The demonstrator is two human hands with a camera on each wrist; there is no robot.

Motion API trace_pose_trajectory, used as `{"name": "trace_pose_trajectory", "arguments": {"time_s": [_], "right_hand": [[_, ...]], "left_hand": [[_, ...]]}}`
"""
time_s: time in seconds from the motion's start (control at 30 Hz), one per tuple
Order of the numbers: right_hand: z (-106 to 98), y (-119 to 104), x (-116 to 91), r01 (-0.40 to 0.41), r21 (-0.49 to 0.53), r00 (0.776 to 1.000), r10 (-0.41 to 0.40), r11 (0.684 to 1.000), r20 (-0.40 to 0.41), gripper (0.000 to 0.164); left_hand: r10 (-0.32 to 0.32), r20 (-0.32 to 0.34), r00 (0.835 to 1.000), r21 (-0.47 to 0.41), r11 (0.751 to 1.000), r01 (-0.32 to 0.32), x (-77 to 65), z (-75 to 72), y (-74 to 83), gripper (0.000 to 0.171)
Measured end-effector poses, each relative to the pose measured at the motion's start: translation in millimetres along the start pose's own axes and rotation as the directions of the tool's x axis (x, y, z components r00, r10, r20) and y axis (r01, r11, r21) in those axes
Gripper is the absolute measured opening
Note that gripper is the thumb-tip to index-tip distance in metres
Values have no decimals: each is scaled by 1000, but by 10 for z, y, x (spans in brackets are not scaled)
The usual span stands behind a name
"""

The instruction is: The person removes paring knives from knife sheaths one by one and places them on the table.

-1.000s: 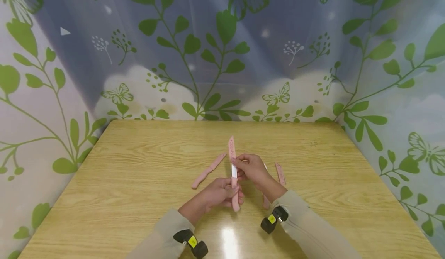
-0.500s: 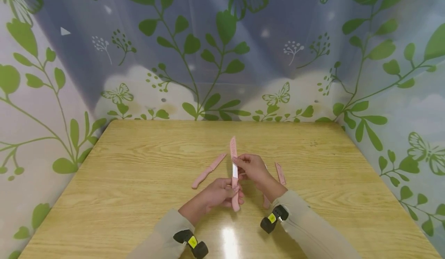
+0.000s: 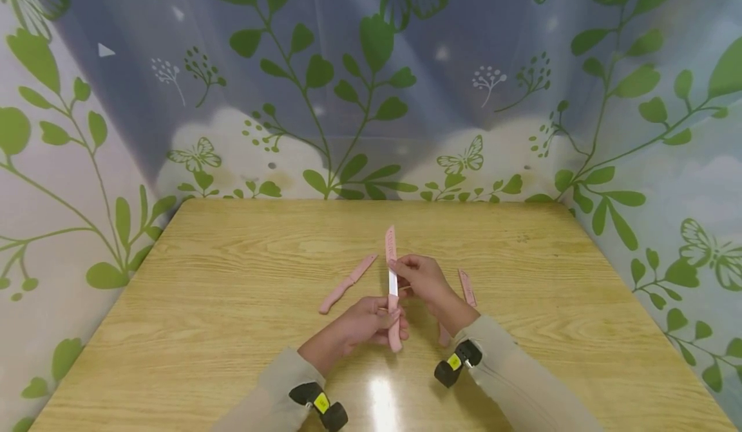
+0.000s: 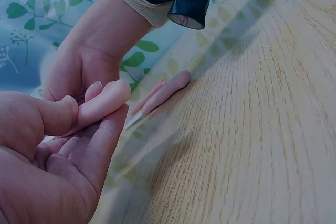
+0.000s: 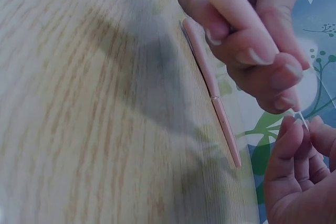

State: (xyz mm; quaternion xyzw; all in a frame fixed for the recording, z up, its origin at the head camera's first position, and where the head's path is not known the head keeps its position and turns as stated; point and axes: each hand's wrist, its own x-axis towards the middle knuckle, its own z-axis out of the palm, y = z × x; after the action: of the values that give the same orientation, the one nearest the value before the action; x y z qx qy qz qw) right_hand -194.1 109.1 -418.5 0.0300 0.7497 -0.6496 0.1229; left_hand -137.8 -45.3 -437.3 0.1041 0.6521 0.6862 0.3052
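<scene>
My left hand (image 3: pixel 365 321) grips the pink handle (image 3: pixel 395 338) of a knife, whose white blade (image 3: pixel 393 284) points away from me. A pink sheath (image 3: pixel 391 242) covers the far part of the blade, and my right hand (image 3: pixel 426 284) pinches its near end. Bare blade shows between sheath and handle. In the left wrist view the handle (image 4: pixel 107 103) lies between thumb and fingers. The right wrist view shows only a thin strip of blade (image 5: pixel 302 119) between the hands.
A sheathed pink knife (image 3: pixel 348 284) lies left of the hands on the wooden table (image 3: pixel 232 329). A loose pink sheath (image 3: pixel 466 288) lies to the right. Another pink-handled knife (image 4: pixel 170 87) is mostly hidden in the head view by the right forearm. Patterned cloth (image 3: pixel 371 97) stands behind.
The held knife and its sheath have shifted slightly to the right at the tip. Both hands keep their hold, nearly in the same place.
</scene>
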Motion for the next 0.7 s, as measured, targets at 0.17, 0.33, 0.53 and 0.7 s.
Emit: {"name": "trace_pose_trajectory", "arguments": {"time_s": [0.17, 0.33, 0.53, 0.7], "right_hand": [[-8, 13, 12, -9, 9, 1000, 9, 1000, -1, 26], [-23, 11, 23, -33, 29, 999, 33, 999, 6, 27], [-33, 16, 36, -40, 53, 999, 39, 998, 6, 33], [-49, 4, 33, -33, 120, 998, 27, 992, 48, 31]], "left_hand": [[-7, 6, 1000, 11, 1000, 7, -10, -3, 5, 27], [-8, 18, 1000, 15, 1000, 8, -10, 0, -6, 26], [-9, 19, 1000, 11, 1000, 9, -6, 17, -21, 26], [-2, 32, 999, 2, 1000, 2, -6, 24, -23, 26]]}}
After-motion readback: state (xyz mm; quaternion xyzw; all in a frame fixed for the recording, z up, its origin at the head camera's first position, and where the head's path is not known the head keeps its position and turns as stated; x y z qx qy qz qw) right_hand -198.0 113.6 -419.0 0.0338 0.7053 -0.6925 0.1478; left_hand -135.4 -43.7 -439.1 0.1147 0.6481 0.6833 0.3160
